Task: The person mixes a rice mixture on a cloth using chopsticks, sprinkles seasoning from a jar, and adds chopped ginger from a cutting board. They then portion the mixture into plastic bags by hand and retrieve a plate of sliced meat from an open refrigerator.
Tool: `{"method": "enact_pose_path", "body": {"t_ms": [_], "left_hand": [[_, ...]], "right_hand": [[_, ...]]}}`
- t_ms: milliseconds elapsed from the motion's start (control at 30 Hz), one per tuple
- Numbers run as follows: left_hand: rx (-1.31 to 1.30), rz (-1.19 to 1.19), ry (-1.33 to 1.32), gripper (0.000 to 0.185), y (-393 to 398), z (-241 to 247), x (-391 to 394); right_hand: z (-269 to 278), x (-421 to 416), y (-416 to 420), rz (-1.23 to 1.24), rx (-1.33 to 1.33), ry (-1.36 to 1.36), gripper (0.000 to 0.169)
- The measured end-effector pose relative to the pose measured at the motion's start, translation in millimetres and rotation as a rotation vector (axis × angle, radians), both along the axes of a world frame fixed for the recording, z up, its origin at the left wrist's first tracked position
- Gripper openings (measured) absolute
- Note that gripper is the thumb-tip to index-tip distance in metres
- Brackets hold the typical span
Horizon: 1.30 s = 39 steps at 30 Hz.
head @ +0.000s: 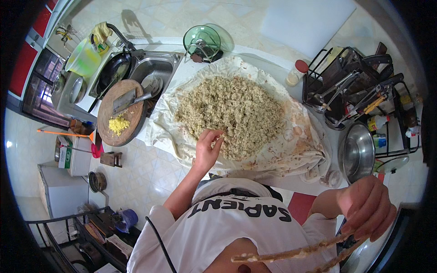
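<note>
A wide heap of greenish-beige cooked grain, like rice, lies on a stained white cloth over the counter. At the heap's near edge is my left hand, fingers bent and thumb close to the fingertips; whether a pinch of grain sits between them is too small to tell. My right hand is raised at the lower right, close to the camera. It grips a pair of long wooden chopsticks, whose shafts are coated with sticky bits. The chopsticks point left across the front of my white shirt.
Left of the cloth, a round wooden chopping board bears a cleaver and chopped yellow bits, beside a steel sink. On the right stand a lidded jar, a utensil rack and a steel basin.
</note>
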<state>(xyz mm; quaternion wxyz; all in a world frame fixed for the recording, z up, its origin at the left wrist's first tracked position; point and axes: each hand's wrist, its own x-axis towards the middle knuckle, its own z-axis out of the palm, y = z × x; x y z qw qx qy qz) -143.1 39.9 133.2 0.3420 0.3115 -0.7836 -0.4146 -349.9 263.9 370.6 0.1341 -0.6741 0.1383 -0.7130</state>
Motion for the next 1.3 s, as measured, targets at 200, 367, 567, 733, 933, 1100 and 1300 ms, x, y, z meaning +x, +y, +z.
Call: {"method": "enact_pose_path", "body": {"t_ms": [200, 367, 567, 733, 933, 1100, 1300], "left_hand": [[-0.017, -0.007, 0.003, 0.019, 0.7, 0.9, -2.1], [-0.021, -0.025, 0.0, 0.018, 0.1, -1.1, -2.5], [-0.065, -0.008, 0.015, 0.02, 1.5, 6.6, -1.6], [-0.006, -0.023, -0.032, 0.021, 1.6, -9.5, 3.8], [0.031, -0.006, -0.04, 0.021, 6.3, -19.2, 12.5], [0.04, -0.023, -0.078, 0.018, 9.6, -20.7, 15.8], [0.03, -0.039, -0.042, 0.02, 13.0, -26.0, 12.3]], "right_hand": [[0.1, 4.6, 1.8, -0.091, -0.02, -0.001, 0.019], [-2.9, 4.7, -5.6, -0.02, -0.059, -0.021, 0.017], [-56.8, -32.7, 26.1, -0.43, 0.23, -0.163, 0.007], [-89.1, -30.1, -37.6, -0.663, 0.53, -0.337, 0.02], [-136.5, -44.0, -43.9, -0.736, 0.633, -0.436, 0.02], [-144.5, -44.8, -44.0, -0.788, 0.644, -0.488, 0.02], [-149.2, -43.8, -42.7, -0.794, 0.644, -0.529, 0.019]]}}
